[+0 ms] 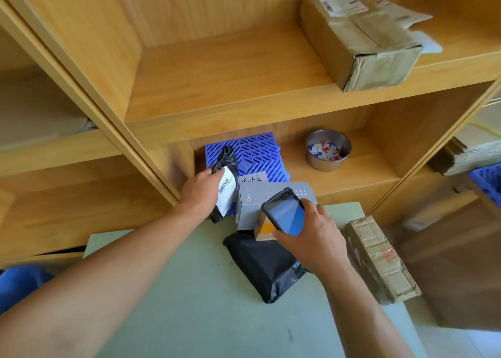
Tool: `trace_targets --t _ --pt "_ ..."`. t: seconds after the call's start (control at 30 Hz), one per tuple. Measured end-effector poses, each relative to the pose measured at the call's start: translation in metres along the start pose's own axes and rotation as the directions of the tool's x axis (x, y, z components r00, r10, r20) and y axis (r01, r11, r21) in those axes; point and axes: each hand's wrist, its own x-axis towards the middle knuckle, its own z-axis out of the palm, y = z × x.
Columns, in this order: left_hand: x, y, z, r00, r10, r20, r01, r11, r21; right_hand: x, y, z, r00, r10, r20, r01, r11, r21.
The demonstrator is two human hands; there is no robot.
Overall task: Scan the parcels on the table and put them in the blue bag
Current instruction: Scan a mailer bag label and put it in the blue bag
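Fingers of the left hand [202, 192] wrap a small black parcel [227, 168], thumb over its top edge, the rest hidden behind it. The parcel is lifted off the table [168, 290] and tilted, with its white barcode label [226, 192] turned toward the right side. Right hand [311, 235] grips a scanner [284, 215] from beneath, fingertips curled over its far edge, screen up, head pointing at the label and near it.

Progress: this looks like the scan step for the held parcel. Cannot tell whether the read has registered. A blue shape at the lower left edge, below table level, is probably the blue bag [21, 284]. Its mouth and contents are out of view, so nothing can be logged as bagged. Left to do: bag this one, then scan and bag the others.

Count:
- Parcels at the table: five. These are the held one, a grey box [249, 208], a small cardboard box [264, 231] partly under the scanner, a flat black bag parcel [268, 268], and a taped cardboard box [379, 260] at the table's right edge.
- Off the table: one cardboard box [357, 43] on the upper shelf.
- One scanner.
- One metal bowl [328, 151] of paper scraps and one blue plastic grid [252, 154], both on the lower shelf.
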Motion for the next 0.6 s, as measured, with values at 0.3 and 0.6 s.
trace_targets --t 0.3,0.6 --pt "-0.045 -0.044 -0.032 0.985 -0.085 -0.15 0.061 0.985 -0.161 -0.023 -0.043 0.005 0.992 -0.126 0.03 0.127 0.991 -0.028" --pt "-0.082 -0.07 -0.046 0.975 -0.129 -0.18 0.099 0.98 -0.17 -0.044 -0.069 0.022 0.965 -0.202 0.168 0.225 0.966 -0.127"
